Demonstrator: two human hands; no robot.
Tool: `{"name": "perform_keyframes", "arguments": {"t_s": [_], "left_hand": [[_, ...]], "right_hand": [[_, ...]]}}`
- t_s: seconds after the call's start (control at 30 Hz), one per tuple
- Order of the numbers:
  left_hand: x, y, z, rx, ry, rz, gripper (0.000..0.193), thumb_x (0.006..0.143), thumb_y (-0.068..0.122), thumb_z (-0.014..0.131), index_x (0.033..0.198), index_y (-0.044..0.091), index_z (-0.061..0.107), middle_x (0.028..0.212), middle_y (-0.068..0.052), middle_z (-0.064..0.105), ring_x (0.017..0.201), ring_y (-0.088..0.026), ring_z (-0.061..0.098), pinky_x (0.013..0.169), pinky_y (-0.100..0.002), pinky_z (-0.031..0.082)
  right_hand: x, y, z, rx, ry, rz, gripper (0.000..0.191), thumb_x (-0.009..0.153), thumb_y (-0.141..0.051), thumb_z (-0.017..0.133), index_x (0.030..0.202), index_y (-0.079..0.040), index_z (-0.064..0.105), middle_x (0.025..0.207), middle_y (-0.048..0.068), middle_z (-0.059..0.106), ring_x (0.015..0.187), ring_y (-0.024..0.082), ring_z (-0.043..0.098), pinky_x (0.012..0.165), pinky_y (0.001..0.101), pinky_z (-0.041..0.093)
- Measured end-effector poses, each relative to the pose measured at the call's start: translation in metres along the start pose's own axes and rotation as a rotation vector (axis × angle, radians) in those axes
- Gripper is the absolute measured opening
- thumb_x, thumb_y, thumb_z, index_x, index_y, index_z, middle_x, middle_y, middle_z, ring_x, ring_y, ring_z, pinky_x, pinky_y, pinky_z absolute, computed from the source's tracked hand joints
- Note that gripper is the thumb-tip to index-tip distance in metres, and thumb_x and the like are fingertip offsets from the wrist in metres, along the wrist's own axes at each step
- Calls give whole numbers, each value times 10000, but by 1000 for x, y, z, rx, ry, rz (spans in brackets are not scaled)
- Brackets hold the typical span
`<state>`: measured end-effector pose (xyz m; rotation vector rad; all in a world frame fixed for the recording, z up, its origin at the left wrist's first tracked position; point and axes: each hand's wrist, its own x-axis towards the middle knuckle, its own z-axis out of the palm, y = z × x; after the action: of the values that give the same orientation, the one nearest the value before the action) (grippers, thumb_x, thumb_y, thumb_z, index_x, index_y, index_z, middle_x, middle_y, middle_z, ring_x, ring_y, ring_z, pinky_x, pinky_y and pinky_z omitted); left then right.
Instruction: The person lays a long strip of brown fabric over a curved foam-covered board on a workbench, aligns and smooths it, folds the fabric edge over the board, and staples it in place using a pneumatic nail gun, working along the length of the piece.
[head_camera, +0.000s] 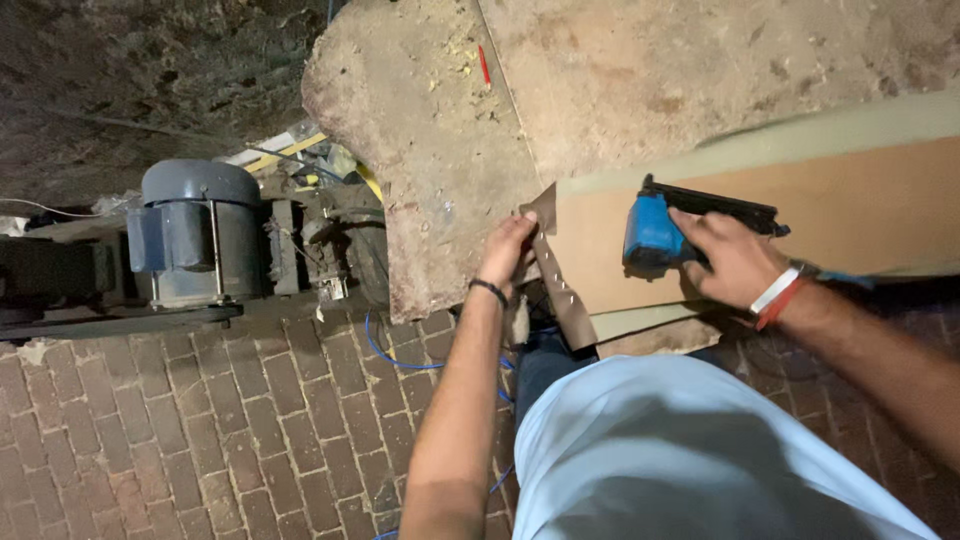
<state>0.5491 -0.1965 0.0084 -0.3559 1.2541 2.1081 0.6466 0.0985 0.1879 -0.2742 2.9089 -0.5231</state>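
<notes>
1. The right hand (735, 262) is closed around the grip of a blue pneumatic stapler (668, 228), fingers wrapped over its near side, a white and a red band at the wrist.
2. The stapler rests on a brown board (820, 215) that lies on the workbench (440, 130). Its black magazine is its long axis, running left to right and dipping slightly toward the right; the blue body sits at the left end, near the board's left edge.
3. The left hand (507, 250) pinches a dark brown strip (560, 280) against the left end of the board, fingers curled onto it; a black band circles the wrist.
4. The strip runs from far to near along that end, hanging past the bench's near edge, with a row of small pale staples along it.
5. A pale green layer (780, 135) shows along the board's far edge.
6. A red pencil (484, 65) lies far back on the bench, among wood shavings.
7. Well to the left stands a grey electric motor (195, 235) on a dark frame.
8. A blue hose (400, 355) loops across the brick floor (200, 440) below the left forearm.
</notes>
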Motion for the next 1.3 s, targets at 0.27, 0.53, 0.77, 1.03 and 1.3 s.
{"name": "perform_keyframes", "arguments": {"t_s": [0.27,0.53,0.77,1.03,1.3], "left_hand": [[61,25,19,266,173,-216,249,811,53,741,1043,-37,734,837,-103,755,683,-195,681,606,-348,536],[55,-2,26,235,261,215,190,857,-10,734,1042,-20,777,943,-98,779,830,-158,698,764,-300,571],[26,-12,58,207,534,450,511,873,58,704,1339,103,501,1125,-68,705,1035,-168,681,934,-311,524],[39,-27,50,415,613,473,298,867,121,716,1160,89,675,1022,-143,750,968,-248,721,876,-366,565],[62,-37,41,491,686,355,324,860,267,825,1071,47,713,987,-120,760,918,-209,707,849,-342,555]], "right_hand": [[40,24,2,117,222,-108,515,731,-92,694,1246,-98,683,1275,180,613,1222,395,563,1069,467,455],[188,-15,55,222,76,-386,529,752,-119,729,1266,-10,669,1250,210,661,1176,395,604,1002,468,486],[193,-23,63,279,-46,-169,109,825,-199,749,892,-123,788,871,62,725,855,289,699,752,416,551],[169,-48,60,112,40,-181,82,776,-184,749,837,-159,796,800,59,674,849,290,667,699,435,540],[144,-68,74,-32,41,-244,153,759,-128,690,883,-86,769,954,137,654,953,331,651,802,446,544]]}}
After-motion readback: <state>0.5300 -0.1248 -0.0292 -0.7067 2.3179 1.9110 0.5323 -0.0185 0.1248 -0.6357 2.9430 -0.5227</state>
